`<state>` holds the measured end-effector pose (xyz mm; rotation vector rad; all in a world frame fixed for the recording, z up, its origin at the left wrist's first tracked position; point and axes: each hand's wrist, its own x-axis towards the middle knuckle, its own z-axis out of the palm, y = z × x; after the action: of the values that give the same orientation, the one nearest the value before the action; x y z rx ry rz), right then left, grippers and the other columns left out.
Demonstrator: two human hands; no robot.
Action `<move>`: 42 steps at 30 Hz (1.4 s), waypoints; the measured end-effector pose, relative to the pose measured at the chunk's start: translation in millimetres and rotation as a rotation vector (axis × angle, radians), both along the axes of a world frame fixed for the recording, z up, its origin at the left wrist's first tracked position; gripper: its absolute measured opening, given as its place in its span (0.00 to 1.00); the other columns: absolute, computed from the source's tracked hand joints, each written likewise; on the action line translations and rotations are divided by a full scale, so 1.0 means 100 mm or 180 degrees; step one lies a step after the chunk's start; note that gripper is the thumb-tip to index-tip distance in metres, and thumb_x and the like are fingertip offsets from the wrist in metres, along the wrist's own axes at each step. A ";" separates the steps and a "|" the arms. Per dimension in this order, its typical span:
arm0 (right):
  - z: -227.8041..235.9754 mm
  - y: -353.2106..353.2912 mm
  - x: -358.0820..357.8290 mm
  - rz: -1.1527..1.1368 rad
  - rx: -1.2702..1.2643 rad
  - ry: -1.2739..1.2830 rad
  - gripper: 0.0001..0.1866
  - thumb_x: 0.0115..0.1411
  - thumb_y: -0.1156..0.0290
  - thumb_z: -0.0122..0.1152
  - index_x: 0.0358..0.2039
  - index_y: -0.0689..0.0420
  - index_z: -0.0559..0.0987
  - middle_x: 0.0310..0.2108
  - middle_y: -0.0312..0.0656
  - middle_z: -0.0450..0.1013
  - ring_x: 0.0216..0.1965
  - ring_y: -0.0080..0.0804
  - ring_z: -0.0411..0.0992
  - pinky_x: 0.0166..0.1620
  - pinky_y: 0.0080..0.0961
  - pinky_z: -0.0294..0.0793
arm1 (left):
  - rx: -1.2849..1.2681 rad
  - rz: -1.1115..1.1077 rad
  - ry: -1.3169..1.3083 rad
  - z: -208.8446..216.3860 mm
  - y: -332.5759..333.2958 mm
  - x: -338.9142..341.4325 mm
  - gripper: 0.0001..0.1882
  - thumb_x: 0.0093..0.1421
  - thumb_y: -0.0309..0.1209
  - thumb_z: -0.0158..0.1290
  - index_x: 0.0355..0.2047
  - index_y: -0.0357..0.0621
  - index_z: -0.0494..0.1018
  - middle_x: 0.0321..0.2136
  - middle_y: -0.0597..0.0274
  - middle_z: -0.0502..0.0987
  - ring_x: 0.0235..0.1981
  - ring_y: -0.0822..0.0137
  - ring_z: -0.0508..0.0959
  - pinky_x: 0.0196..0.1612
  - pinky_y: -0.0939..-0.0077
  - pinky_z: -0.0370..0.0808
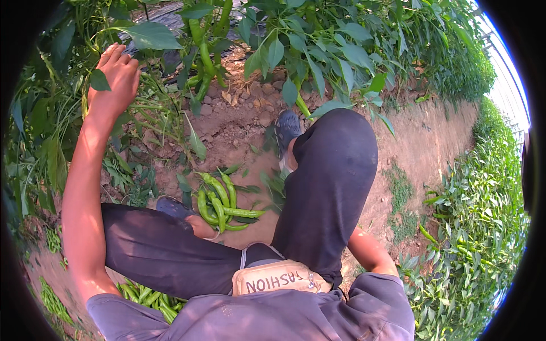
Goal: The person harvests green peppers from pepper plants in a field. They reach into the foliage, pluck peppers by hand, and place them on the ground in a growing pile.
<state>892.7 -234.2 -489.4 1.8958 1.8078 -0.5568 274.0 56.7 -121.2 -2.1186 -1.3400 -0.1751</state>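
At the upper left my left hand reaches into a pepper plant, its back turned up. Its fingers are bent and closed among leaves and stems, and what they grip is hidden by the hand and foliage. A small leaf lies across its wrist side. Just right of it, long green peppers hang from the plant. Of my right arm only the part about the elbow shows, beside my right knee; the hand is hidden behind the leg. Between my feet lies a small pile of picked green peppers on the soil.
More green peppers lie heaped by my left hip, and others at the far left. My bent right knee stands close to the plant row. Across the dirt path runs another row of pepper plants.
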 end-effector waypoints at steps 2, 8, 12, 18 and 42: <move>-0.14 0.05 -0.17 0.0030 -0.0141 0.0092 0.24 0.67 0.61 0.66 0.59 0.60 0.80 0.52 0.55 0.82 0.53 0.46 0.82 0.51 0.45 0.85 | 0.0134 -0.0215 -0.0146 0.00 -0.02 -0.02 0.08 0.64 0.30 0.62 0.39 0.37 0.85 0.45 0.47 0.86 0.64 0.46 0.79 0.77 0.52 0.65; 0.19 0.08 0.55 -0.0234 -0.0562 0.0005 0.21 0.68 0.64 0.66 0.58 0.60 0.82 0.51 0.56 0.83 0.51 0.49 0.83 0.51 0.46 0.84 | -0.0032 -0.0077 -0.0063 -0.03 -0.04 -0.14 0.10 0.66 0.33 0.60 0.41 0.40 0.85 0.45 0.50 0.85 0.67 0.50 0.76 0.80 0.54 0.62; 0.93 0.45 1.01 -0.0531 -0.0959 0.0012 0.20 0.69 0.65 0.65 0.58 0.60 0.83 0.49 0.57 0.84 0.49 0.50 0.84 0.51 0.46 0.83 | -0.0042 -0.0089 -0.0033 -0.07 -0.02 -0.24 0.09 0.66 0.32 0.60 0.38 0.39 0.84 0.45 0.47 0.85 0.67 0.47 0.76 0.80 0.52 0.61; 3.46 2.12 -0.10 0.0906 0.2348 0.0399 0.15 0.73 0.68 0.59 0.53 0.64 0.84 0.39 0.54 0.84 0.39 0.47 0.83 0.46 0.42 0.82 | 0.0086 -0.0276 -0.0124 -0.10 0.01 -0.30 0.07 0.62 0.30 0.61 0.35 0.39 0.84 0.43 0.45 0.85 0.65 0.48 0.78 0.80 0.52 0.61; 2.87 5.07 -3.69 -0.1932 -0.0408 0.4035 0.19 0.78 0.57 0.56 0.45 0.63 0.79 0.31 0.45 0.79 0.28 0.40 0.82 0.35 0.47 0.91 | 0.0134 -0.0311 -0.0513 -0.25 0.13 -0.38 0.07 0.62 0.28 0.61 0.35 0.36 0.82 0.48 0.41 0.84 0.68 0.46 0.75 0.80 0.51 0.61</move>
<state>523.7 273.1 -202.8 2.1243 1.5847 -2.4259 236.2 69.3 -146.2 -2.1738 -1.3111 -0.4185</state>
